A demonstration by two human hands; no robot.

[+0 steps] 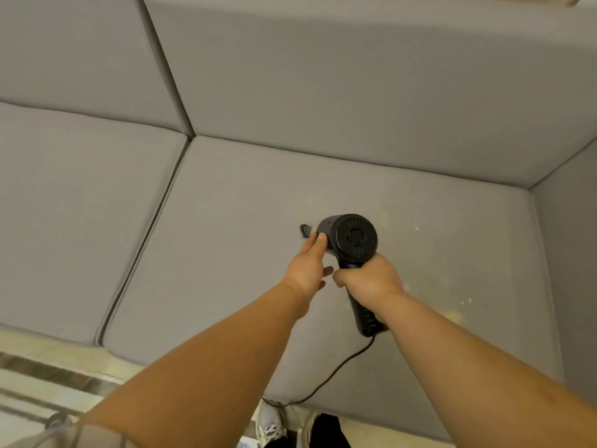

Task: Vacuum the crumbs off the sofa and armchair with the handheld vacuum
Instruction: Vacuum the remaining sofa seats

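Sofa pass under way, right seat cushion [245,202]. Right hand [371,276] wrapped around handle of handheld vacuum [350,237]; left hand [307,270] fingers loosely spread, tips touching its barrel. Nozzle down on fabric. Crumbs [452,315] remain to the right, near the armrest; next sweep likely heads there.

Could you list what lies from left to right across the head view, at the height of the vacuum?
Left seat cushion → seam between the cushions → vacuum nozzle → left hand → vacuum body → pale crumbs → sofa armrest.
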